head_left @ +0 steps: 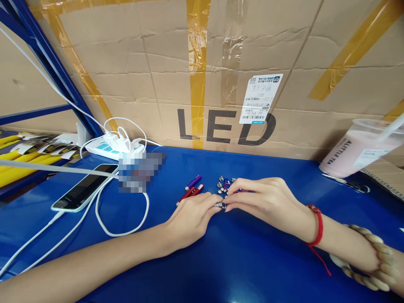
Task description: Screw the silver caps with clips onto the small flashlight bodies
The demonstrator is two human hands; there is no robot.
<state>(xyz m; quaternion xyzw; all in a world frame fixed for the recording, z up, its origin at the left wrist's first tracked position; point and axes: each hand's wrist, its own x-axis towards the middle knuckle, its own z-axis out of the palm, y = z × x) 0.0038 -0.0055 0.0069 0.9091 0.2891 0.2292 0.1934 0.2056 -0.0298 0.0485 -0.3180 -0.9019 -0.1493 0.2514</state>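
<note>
1. Fingers of the left hand hold a narrow pinch on the left end of a small silvery piece; its coiled or threaded-looking middle shows between the hands.
2. Fingers of the right hand are likewise narrow, thumb below and fingertips above, gripping the piece's darker right end.
3. The piece sits just on the near side of a loose cluster of small silver parts, over the blue worktop; whether it touches the surface cannot be told.
4. Good handling probably calls for both ends in one straight line, since a tilted pinch could make so small a part slip or bind.
5. The left side is best held steady as an anchor, while the right fingers make small, light adjustments.
6. Working low seems wise: a dropped part would then fall only a little way.
7. Beyond the left hand lie a purple tube and red tubes; a sweeping knuckle might roll them.
8. The right wrist's red bracelet has a dangling tail, best clear of the silver parts.
</note>
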